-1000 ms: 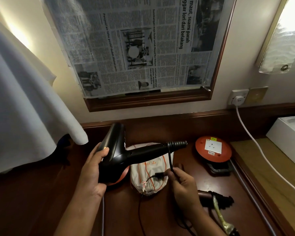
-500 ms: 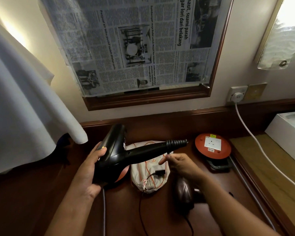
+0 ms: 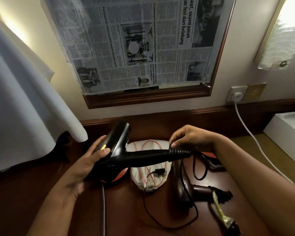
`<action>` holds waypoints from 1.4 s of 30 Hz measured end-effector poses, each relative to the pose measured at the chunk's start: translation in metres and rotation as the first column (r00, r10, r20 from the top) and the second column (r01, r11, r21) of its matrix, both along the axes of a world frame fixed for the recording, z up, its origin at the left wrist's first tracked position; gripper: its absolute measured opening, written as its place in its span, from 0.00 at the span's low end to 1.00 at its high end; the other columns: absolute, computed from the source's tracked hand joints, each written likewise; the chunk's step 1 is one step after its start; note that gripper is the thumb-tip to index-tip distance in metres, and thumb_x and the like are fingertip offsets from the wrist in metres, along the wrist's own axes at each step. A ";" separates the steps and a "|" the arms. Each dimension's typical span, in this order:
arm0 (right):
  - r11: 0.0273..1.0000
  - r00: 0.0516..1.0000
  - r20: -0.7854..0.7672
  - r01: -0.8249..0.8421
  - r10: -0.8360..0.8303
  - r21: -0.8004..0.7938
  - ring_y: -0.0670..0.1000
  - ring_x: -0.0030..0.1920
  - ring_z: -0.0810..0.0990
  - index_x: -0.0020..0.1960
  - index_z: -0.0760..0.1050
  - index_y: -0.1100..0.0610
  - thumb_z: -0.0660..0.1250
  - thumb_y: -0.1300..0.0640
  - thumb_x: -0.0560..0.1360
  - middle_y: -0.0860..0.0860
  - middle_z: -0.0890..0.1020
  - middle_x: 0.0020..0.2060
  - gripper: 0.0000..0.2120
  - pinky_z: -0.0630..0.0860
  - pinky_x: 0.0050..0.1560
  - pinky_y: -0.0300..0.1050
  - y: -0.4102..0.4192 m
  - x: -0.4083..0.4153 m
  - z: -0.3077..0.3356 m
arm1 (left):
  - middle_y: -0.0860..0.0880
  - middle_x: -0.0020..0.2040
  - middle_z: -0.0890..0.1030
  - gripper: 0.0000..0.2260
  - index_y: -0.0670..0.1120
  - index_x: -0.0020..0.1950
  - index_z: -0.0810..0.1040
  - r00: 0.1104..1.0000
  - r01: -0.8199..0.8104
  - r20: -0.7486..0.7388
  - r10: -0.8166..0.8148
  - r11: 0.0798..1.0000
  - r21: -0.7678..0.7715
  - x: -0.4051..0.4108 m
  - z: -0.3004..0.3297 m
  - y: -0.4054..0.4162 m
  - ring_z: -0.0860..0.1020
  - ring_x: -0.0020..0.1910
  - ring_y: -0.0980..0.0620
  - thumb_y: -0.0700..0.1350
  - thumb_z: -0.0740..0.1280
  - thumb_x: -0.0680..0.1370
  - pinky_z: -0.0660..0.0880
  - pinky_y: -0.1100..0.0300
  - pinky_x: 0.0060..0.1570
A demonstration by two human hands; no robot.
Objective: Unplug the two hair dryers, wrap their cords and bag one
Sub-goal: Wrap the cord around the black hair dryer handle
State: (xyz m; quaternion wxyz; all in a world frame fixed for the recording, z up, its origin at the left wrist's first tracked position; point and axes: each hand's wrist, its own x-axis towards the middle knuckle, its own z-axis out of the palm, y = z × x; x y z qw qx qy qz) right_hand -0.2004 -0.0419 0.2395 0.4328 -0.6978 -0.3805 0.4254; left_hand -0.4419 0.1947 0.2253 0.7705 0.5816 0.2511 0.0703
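Two hair dryers (image 3: 119,150) (image 3: 191,189), two hands (image 3: 90,160) (image 3: 192,138), one bag (image 3: 150,169)

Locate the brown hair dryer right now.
Head view, lower right: the brown hair dryer lies on the wooden desk, just right of the white drawstring bag, below the right hand.

- Hair dryer (image 3: 119,150): held above the desk (image 3: 41,201), barrel to the left, handle pointing right.
- Left hand (image 3: 90,160): on the barrel.
- Right hand (image 3: 192,139): at the handle's end, on the cord (image 3: 197,169) that loops down below it.
- Drawstring bag (image 3: 150,178): on the desk, beneath the handle.
- Second hair dryer (image 3: 191,188): on the desk, right of the bag, in front of the right hand.
- Wall socket (image 3: 237,95): behind, to the right, above the desk.
- Framed newspaper (image 3: 134,45): on the wall behind the desk.
- Cloth (image 3: 20,99): hanging at far left.
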 end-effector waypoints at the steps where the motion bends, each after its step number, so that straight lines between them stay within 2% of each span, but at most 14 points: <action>1: 1.000 0.999 0.040 -0.010 0.011 -0.009 0.59 0.39 0.71 0.44 0.83 0.60 0.73 0.58 0.69 0.61 0.78 0.38 0.06 0.69 0.39 0.47 0.001 0.000 0.003 | 0.47 0.63 0.78 0.45 0.65 0.65 0.73 1.000 0.013 -0.008 -0.013 1.000 0.014 0.000 0.001 -0.002 0.81 0.55 0.41 0.59 0.83 0.49 0.79 0.44 0.48; 4: 0.998 0.989 0.139 -0.041 0.046 -0.043 0.58 0.40 0.72 0.43 0.83 0.60 0.72 0.61 0.71 0.61 0.78 0.38 0.03 0.69 0.43 0.53 0.003 -0.001 0.009 | 0.51 0.61 0.76 0.51 0.66 0.67 0.69 0.999 0.046 -0.023 -0.044 0.995 0.093 0.003 0.005 -0.010 0.83 0.50 0.48 0.65 0.81 0.45 0.81 0.51 0.39; 7: 0.997 0.968 0.247 -0.038 0.052 -0.061 0.53 0.39 0.77 0.43 0.82 0.61 0.70 0.63 0.72 0.56 0.81 0.37 0.02 0.73 0.44 0.49 0.004 -0.004 0.018 | 0.52 0.59 0.75 0.53 0.66 0.68 0.67 0.999 0.030 -0.025 -0.027 0.992 0.125 0.006 0.006 -0.017 0.84 0.46 0.51 0.64 0.81 0.44 0.80 0.57 0.36; 10: 0.993 0.911 0.406 -0.032 0.074 -0.110 0.42 0.36 0.79 0.44 0.83 0.59 0.69 0.62 0.74 0.49 0.82 0.36 0.04 0.75 0.42 0.36 0.006 -0.011 0.028 | 0.48 0.60 0.76 0.45 0.66 0.67 0.69 0.999 -0.049 0.006 0.048 0.991 0.126 0.009 0.002 -0.021 0.84 0.48 0.47 0.59 0.80 0.51 0.81 0.56 0.38; 12: 0.990 0.842 0.532 -0.011 0.086 -0.143 0.42 0.36 0.79 0.45 0.83 0.57 0.66 0.60 0.76 0.47 0.82 0.36 0.07 0.74 0.39 0.33 0.007 -0.018 0.033 | 0.46 0.59 0.77 0.36 0.64 0.67 0.69 0.992 -0.126 0.038 0.122 0.986 0.109 0.011 -0.003 -0.026 0.84 0.48 0.46 0.53 0.77 0.61 0.80 0.56 0.37; 18: 0.978 0.749 0.659 0.075 0.073 -0.194 0.50 0.44 0.79 0.48 0.81 0.57 0.56 0.58 0.79 0.52 0.82 0.42 0.14 0.75 0.46 0.46 0.002 -0.042 0.038 | 0.45 0.58 0.79 0.26 0.63 0.62 0.74 0.945 -0.315 0.105 0.309 0.947 0.055 0.014 -0.012 -0.031 0.82 0.50 0.43 0.45 0.74 0.68 0.80 0.53 0.40; 22: 0.961 0.716 0.697 0.165 0.038 -0.223 0.53 0.41 0.78 0.46 0.78 0.54 0.55 0.59 0.77 0.51 0.80 0.41 0.12 0.77 0.43 0.50 -0.001 -0.062 0.030 | 0.45 0.58 0.80 0.23 0.59 0.66 0.73 0.919 -0.381 0.148 0.366 0.920 0.089 0.014 -0.014 -0.032 0.82 0.51 0.44 0.42 0.70 0.73 0.80 0.52 0.44; 25: 0.958 0.686 0.727 0.194 0.019 -0.209 0.54 0.39 0.78 0.44 0.75 0.53 0.55 0.59 0.77 0.51 0.79 0.39 0.10 0.77 0.40 0.51 -0.005 -0.078 0.019 | 0.45 0.58 0.80 0.23 0.59 0.64 0.74 0.891 -0.442 0.180 0.417 0.886 0.137 0.014 -0.014 -0.035 0.81 0.53 0.44 0.41 0.72 0.72 0.78 0.49 0.52; 29: 0.953 0.817 0.541 0.290 -0.200 -0.084 0.51 0.36 0.80 0.50 0.76 0.53 0.58 0.63 0.77 0.51 0.81 0.38 0.10 0.77 0.36 0.47 -0.013 -0.092 0.000 | 0.48 0.55 0.80 0.23 0.59 0.63 0.75 0.861 -0.499 0.198 0.468 0.851 0.164 0.014 -0.012 -0.040 0.81 0.50 0.46 0.39 0.72 0.72 0.80 0.49 0.51; 32: 0.918 0.917 0.123 0.390 -0.379 -0.077 0.52 0.30 0.80 0.51 0.72 0.61 0.59 0.65 0.78 0.58 0.82 0.36 0.04 0.79 0.30 0.44 -0.016 -0.097 -0.016 | 0.49 0.53 0.81 0.23 0.56 0.65 0.75 0.849 -0.520 0.218 0.481 0.833 0.190 0.015 -0.013 -0.047 0.81 0.50 0.48 0.37 0.70 0.73 0.79 0.52 0.50; 33: 0.915 0.919 -0.021 0.388 -0.393 -0.112 0.53 0.29 0.79 0.50 0.71 0.64 0.59 0.65 0.79 0.59 0.81 0.33 0.03 0.78 0.28 0.44 -0.017 -0.098 -0.020 | 0.50 0.53 0.80 0.23 0.55 0.65 0.75 0.847 -0.523 0.224 0.481 0.829 0.197 0.015 -0.014 -0.049 0.81 0.50 0.49 0.37 0.70 0.73 0.78 0.53 0.50; 37: 0.946 0.873 -0.388 0.209 -0.294 -0.248 0.53 0.28 0.78 0.45 0.73 0.63 0.56 0.52 0.82 0.59 0.79 0.30 0.16 0.78 0.29 0.43 -0.021 -0.098 -0.037 | 0.50 0.54 0.80 0.23 0.54 0.65 0.75 0.834 -0.546 0.233 0.500 0.810 0.216 0.018 -0.017 -0.051 0.81 0.50 0.50 0.37 0.71 0.72 0.79 0.53 0.51; 39: 0.962 0.832 -0.495 0.155 -0.250 -0.224 0.55 0.31 0.79 0.44 0.74 0.63 0.54 0.49 0.82 0.61 0.79 0.32 0.20 0.79 0.33 0.44 -0.024 -0.096 -0.044 | 0.49 0.54 0.80 0.23 0.54 0.64 0.75 0.826 -0.557 0.234 0.513 0.806 0.200 0.020 -0.018 -0.051 0.81 0.50 0.49 0.37 0.71 0.72 0.78 0.51 0.52; 42: 0.983 0.798 -0.574 0.140 -0.182 -0.117 0.58 0.41 0.80 0.46 0.76 0.64 0.55 0.53 0.81 0.62 0.81 0.36 0.17 0.79 0.43 0.45 -0.027 -0.093 -0.052 | 0.47 0.54 0.80 0.21 0.58 0.61 0.76 0.811 -0.576 0.230 0.538 0.803 0.153 0.023 -0.019 -0.050 0.81 0.52 0.45 0.38 0.71 0.73 0.77 0.48 0.54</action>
